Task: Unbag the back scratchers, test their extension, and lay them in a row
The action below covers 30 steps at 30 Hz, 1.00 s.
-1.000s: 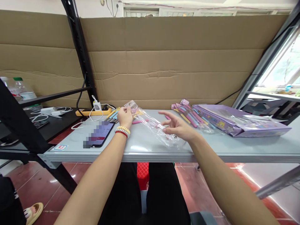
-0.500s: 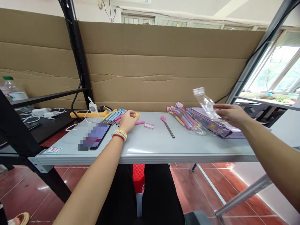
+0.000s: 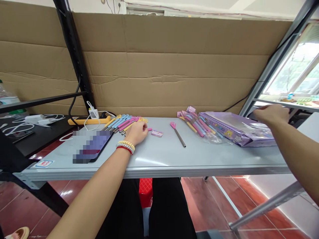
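My left hand (image 3: 136, 132) rests at the right end of a row of back scratchers (image 3: 122, 122) with blue, pink and yellow claw heads and metal rods. Its fingers are curled down, and what they grip is hidden. A short pink piece (image 3: 150, 129) pokes out beyond the fingers. Far to the right, past a purple box (image 3: 224, 124), my right hand (image 3: 272, 114) is raised with closed fingers, their tips hidden. A single pink-headed back scratcher (image 3: 178, 134) lies apart at mid-table, near a small pink packet (image 3: 157, 133).
More back scratchers in clear wrapping (image 3: 195, 124) lie against the purple box. A phone (image 3: 96, 146) is on the table's left, before a yellow power strip (image 3: 89, 120) with white cables. Cardboard (image 3: 161, 66) stands behind; metal posts (image 3: 74, 53) flank the table.
My right hand has swung right, beyond the purple box; the clear plastic sleeve it held is no longer clearly seen. My left hand has shifted slightly toward me, uncovering more claw heads.
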Available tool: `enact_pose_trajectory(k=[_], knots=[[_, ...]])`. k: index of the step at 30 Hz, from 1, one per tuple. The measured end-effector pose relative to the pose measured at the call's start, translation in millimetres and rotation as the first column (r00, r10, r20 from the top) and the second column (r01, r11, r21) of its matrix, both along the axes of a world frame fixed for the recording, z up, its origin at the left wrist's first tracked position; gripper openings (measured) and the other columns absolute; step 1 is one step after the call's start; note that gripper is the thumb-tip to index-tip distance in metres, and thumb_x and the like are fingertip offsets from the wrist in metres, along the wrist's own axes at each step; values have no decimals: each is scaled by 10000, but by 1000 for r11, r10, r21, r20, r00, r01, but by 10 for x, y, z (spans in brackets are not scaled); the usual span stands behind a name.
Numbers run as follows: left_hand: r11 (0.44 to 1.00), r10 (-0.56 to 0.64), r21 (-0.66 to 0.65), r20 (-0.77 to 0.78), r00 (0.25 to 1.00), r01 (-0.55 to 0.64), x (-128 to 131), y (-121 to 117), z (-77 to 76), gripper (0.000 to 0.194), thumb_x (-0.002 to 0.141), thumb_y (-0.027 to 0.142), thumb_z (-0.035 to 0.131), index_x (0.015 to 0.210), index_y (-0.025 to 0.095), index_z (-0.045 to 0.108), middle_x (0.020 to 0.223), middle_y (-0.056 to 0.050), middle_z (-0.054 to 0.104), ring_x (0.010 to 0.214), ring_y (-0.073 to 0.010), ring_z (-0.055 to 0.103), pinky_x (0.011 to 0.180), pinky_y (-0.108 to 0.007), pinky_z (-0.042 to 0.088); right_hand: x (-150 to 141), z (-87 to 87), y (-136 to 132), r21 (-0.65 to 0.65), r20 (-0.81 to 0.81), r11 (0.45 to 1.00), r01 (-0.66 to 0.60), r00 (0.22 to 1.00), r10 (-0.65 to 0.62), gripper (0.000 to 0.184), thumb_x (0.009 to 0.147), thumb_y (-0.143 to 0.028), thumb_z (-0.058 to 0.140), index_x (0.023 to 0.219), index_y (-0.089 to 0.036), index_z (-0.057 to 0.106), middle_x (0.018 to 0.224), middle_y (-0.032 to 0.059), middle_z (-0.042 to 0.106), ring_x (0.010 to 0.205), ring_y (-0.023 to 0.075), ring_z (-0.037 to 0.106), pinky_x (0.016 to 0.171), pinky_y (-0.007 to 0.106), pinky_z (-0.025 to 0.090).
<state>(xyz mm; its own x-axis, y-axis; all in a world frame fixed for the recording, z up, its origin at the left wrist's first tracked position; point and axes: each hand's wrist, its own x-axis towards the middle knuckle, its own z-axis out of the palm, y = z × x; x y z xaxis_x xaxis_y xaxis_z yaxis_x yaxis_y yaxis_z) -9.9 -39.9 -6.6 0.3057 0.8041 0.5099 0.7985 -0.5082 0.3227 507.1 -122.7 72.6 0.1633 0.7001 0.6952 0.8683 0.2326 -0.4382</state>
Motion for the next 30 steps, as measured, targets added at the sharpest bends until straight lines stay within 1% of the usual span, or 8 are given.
enact_pose_trajectory(k=[3, 8, 11, 16, 20, 23, 27, 30], knots=[[1000, 9, 21, -16, 1000, -9, 31, 4, -3, 131, 791, 244, 501, 791, 215, 629, 835, -40, 688, 804, -209, 618, 662, -308, 442, -440, 187, -12, 144, -10, 901, 410, 910, -413, 148, 667, -230, 579, 555, -239, 482, 586, 92, 510, 970, 375, 542, 790, 475, 358], [1000, 1, 23, -80, 997, 0, 16, 9, -30, 137, 790, 230, 493, 793, 221, 631, 862, -57, 681, 835, -232, 615, 678, -325, 449, -1791, 205, 259, -144, 171, 954, 264, 956, -239, 91, 718, -218, 602, 632, -200, 579, 720, 88, 624, 745, 230, 585, 666, 347, 403], [1000, 23, 17, -113, 993, -21, -40, 13, -47, 168, 796, 184, 469, 821, 211, 633, 942, -84, 671, 900, -252, 607, 706, -342, 452, -2450, -21, 532, -654, 147, 736, 177, 983, -106, 272, 616, -318, 763, 543, -173, 544, 517, 72, 549, 526, 191, 541, 478, 295, 351], [998, 63, -10, -85, 994, -64, -97, 12, -56, 209, 798, 141, 450, 866, 193, 640, 983, -109, 662, 937, -262, 600, 741, -353, 449, -2771, -458, 871, -863, 102, 485, 139, 990, -102, 307, 609, -270, 781, 512, -171, 507, 404, 49, 499, 332, 147, 439, 339, 263, 274], [998, 49, -26, -28, 998, -50, -68, -5, -37, 192, 815, 168, 443, 858, 193, 629, 973, -101, 663, 915, -256, 599, 727, -346, 440, -2739, -549, 952, -782, -268, 612, -119, 951, -157, 297, 713, -211, 684, 528, -175, 455, 367, -7, 438, 273, 68, 315, 299, 207, 186], [999, -5, -41, 91, 996, 9, -46, -25, -7, 272, 888, 306, 383, 787, 193, 609, 882, -82, 664, 843, -236, 597, 694, -332, 422, -2881, -493, 948, -548, -655, 724, -418, 753, -61, 258, 778, -219, 600, 583, -172, 439, 381, -33, 424, 274, 40, 269, 292, 181, 141], [974, -194, -62, 268, 944, 218, -38, -45, 7, 479, 920, 488, 290, 703, 184, 590, 732, -39, 641, 712, -181, 576, 653, -292, 406, -3210, -495, 916, -201, -890, 737, -646, 434, 138, 169, 794, -221, 547, 655, -158, 474, 406, -25, 465, 279, 46, 307, 281, 167, 131], [946, -273, -97, 283, 920, 310, -30, -36, -15, 335, 859, 457, 458, 791, 178, 630, 750, -30, 658, 708, -166, 579, 652, -272, 414, -3347, -583, 877, -52, -928, 704, -708, 295, 229, 113, 734, -212, 602, 709, -150, 511, 486, 19, 564, 334, 84, 446, 280, 173, 198]])
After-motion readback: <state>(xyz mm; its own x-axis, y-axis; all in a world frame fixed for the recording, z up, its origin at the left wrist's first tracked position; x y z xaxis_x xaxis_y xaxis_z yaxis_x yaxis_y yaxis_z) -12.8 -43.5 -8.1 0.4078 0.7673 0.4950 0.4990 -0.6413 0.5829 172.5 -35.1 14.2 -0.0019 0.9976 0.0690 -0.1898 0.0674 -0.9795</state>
